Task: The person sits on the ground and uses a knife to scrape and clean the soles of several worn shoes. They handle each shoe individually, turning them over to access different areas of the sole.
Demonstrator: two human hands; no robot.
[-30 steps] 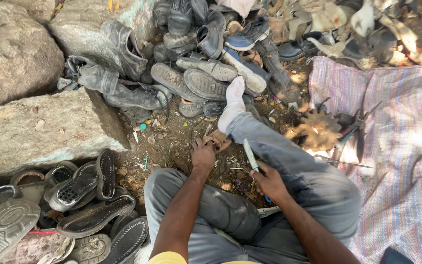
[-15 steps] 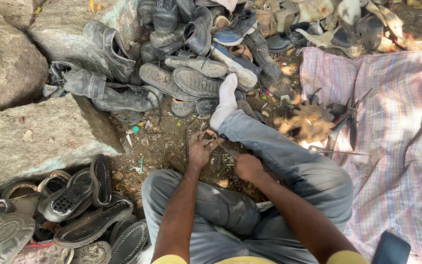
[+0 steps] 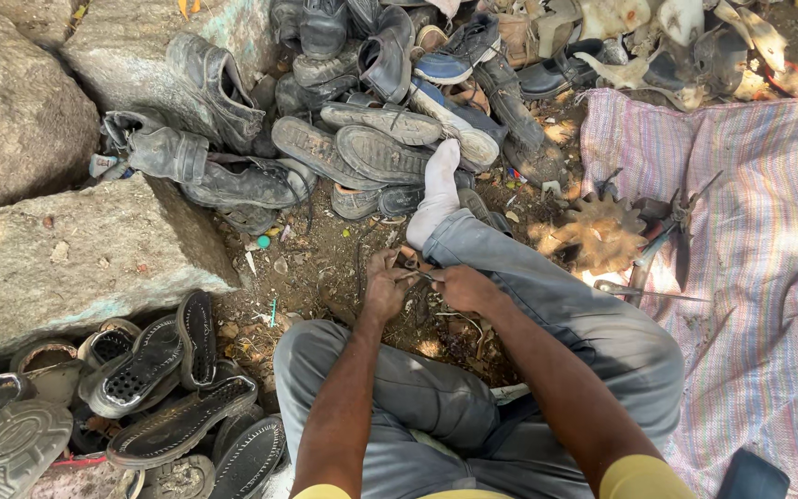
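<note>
Grey trousers fill the near part of our view, and just past our knees both hands meet low over the littered dirt, in the middle of the scene. Our left hand (image 3: 388,288) and right hand (image 3: 462,288) sit almost touching, and between them we pinch a small dark piece (image 3: 415,270), maybe a bit of strap or a little metal part; it's too small and shaded to say which. It lies right at our fingertips, to the right of the left hand's fingers and to the left of the right hand's, and as far as we can tell its long axis runs left to right across the gap. Neither hand is clearly nearer, they share it. Both sets of fingers are curled in tight around it, knuckles up, wrists bent down, forearms angling in from the near edge like a V. Our socked foot (image 3: 438,194) stretches out to the far side, toes touching the pile of worn shoes and soles (image 3: 362,152). Big rough stones (image 3: 76,254) sit on the left, sandals (image 3: 154,370) near left, and a striped cloth (image 3: 750,277) with pliers (image 3: 653,254) on the right.
</note>
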